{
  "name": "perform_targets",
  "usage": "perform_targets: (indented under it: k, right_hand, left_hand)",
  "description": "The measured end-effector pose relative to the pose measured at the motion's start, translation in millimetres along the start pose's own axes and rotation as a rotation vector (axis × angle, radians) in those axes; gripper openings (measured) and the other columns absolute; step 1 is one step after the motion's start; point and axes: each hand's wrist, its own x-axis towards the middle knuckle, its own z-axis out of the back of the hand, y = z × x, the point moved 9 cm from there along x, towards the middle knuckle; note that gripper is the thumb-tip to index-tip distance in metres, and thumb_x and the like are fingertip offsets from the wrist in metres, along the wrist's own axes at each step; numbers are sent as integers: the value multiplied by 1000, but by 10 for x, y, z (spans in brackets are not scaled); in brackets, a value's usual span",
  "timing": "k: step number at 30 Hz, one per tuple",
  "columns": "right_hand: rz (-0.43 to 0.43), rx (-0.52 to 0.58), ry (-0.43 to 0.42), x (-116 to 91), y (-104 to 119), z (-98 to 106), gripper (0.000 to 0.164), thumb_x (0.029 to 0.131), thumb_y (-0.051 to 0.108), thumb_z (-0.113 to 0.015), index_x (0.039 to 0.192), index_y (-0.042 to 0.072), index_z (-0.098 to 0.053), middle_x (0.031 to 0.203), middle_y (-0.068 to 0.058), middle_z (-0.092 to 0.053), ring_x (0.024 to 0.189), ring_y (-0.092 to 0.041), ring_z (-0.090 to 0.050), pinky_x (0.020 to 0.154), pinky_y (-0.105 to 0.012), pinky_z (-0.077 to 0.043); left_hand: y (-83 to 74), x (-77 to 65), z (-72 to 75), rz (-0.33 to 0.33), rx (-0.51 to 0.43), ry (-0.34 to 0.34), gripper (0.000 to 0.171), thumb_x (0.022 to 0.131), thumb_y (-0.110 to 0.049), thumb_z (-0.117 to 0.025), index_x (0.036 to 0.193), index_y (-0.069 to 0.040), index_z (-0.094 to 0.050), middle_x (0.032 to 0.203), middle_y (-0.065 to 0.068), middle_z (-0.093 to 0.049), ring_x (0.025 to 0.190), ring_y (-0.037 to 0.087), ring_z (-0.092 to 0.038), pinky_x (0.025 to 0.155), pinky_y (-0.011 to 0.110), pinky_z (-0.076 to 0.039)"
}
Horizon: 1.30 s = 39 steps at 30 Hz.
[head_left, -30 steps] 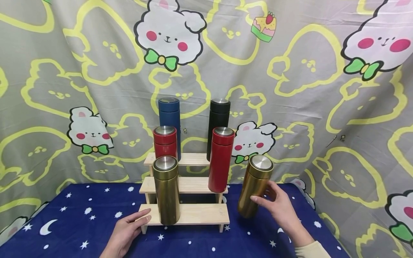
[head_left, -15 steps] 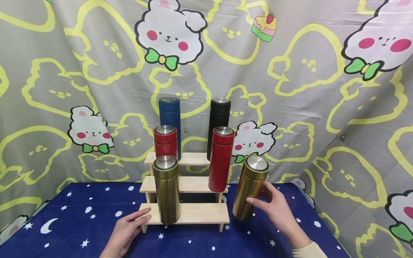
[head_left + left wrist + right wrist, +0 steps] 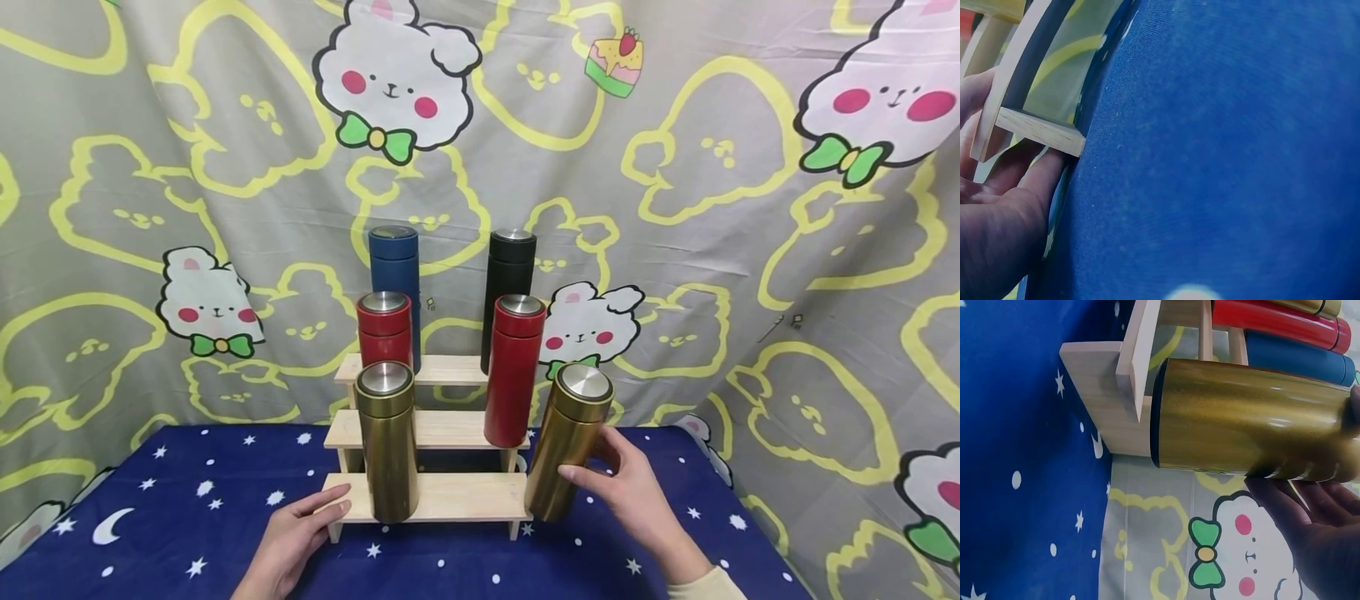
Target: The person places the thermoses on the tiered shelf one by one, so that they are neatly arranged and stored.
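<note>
My right hand [image 3: 633, 483] grips a gold vacuum flask [image 3: 570, 450] with a steel-topped lid, thumb on the near side. The flask tilts, its base overlapping the right end of the wooden step stand's lowest shelf [image 3: 472, 497]. In the right wrist view its dark base rim shows close beside the shelf end [image 3: 1130, 381]. My left hand [image 3: 296, 529] holds the left end of that shelf. In the left wrist view, fingers [image 3: 1041, 178] lie by the stand's leg [image 3: 1041, 130]. A second gold flask [image 3: 388, 458] stands upright on the shelf's left part.
Two red flasks [image 3: 514, 375] [image 3: 385, 337] stand on the middle shelf [image 3: 450, 427]. A blue flask [image 3: 395, 271] and a black flask [image 3: 510, 271] are on the top shelf [image 3: 450, 369]. Dark blue star-patterned cloth [image 3: 435, 571] covers the table; a cartoon-print curtain [image 3: 450, 192] hangs behind.
My right hand has carried the gold flask leftward and slightly down, from beside the stand to the lowest shelf's right end. My left hand and the other flasks have stayed put.
</note>
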Motion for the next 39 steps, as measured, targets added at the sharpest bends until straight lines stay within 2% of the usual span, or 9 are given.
perform_targets:
  k: [12,24,32,39]
  right_hand:
    - [26,130,49,70,11,-240,56,76,6,-84,127,7,-59,116,-12,-64,109,-26,-59,88,-33,-51]
    - [57,160,80,116,66,-412,53,76,4,-83,125,6,-61,114,-12,-65,108,-27,-59,89,-34,-51]
    - [33,157,72,152,90,-416,54,76,5,-84,125,8,-61,116,-12,-64,110,-27,-58,91,-33,-49]
    - [38,169,89,156,92,-479,55,77,5,-83,126,6,-60,116,-13,-63,109,-27,-58,91,-35,-50]
  left_hand:
    - [2,29,1,5,-4,5,46,83,-22,-81,122,1,-68,144,27,-43,102,12,-58,85,30,-49]
    - [-39,-15,-18,-25,-21,12,46,85,-19,-79,123,3,-67,141,24,-47,99,8,-58,82,25,-50]
    - [-62,-11,-40,-39,-43,15,43,84,-16,-79,122,2,-68,136,19,-54,98,4,-59,81,23,-50]
    - [-43,-18,-16,-35,-52,8,43,85,-15,-78,122,3,-67,135,19,-54,98,4,-59,81,23,-50]
